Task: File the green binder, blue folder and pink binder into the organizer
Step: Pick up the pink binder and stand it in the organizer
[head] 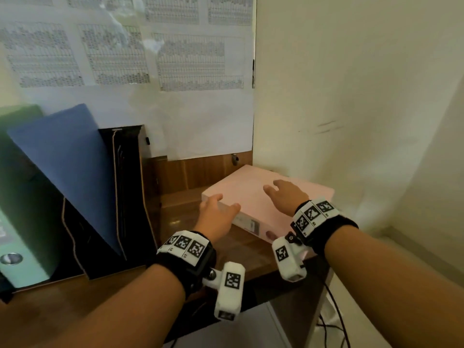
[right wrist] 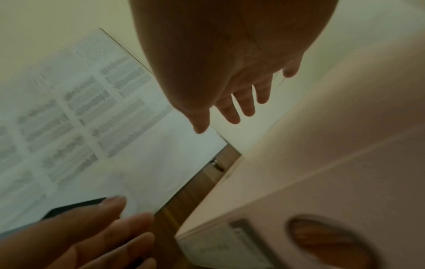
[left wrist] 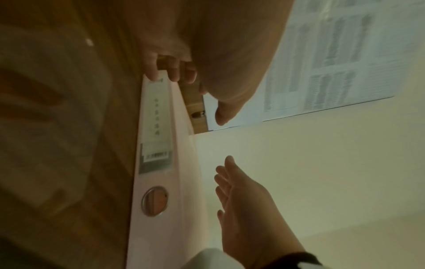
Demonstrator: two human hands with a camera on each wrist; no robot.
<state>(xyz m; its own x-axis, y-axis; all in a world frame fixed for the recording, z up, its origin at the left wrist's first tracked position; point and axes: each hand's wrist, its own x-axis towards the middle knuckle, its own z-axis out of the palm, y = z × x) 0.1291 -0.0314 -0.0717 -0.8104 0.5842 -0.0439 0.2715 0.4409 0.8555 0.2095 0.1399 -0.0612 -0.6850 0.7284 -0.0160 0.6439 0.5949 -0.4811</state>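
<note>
So far green lever-arch binder [head: 17,197] and blue flat folder [head: 67,167] stand in the black slotted organizer [head: 125,192]; flat pale pink binder [head: 253,194] remains on my wooden counter [head: 75,297], left hand [head: 216,217] and right hand [head: 286,194] both spread, holding nothing.

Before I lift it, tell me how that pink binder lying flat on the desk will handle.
The pink binder is a thick lever-arch type with boxy covers, so it should probably stay stiff. Its thickness suggests some weight; with the left hand at its spine end and the right hand above it, two hands seem sensible. The smooth cover may be slippery.
</note>
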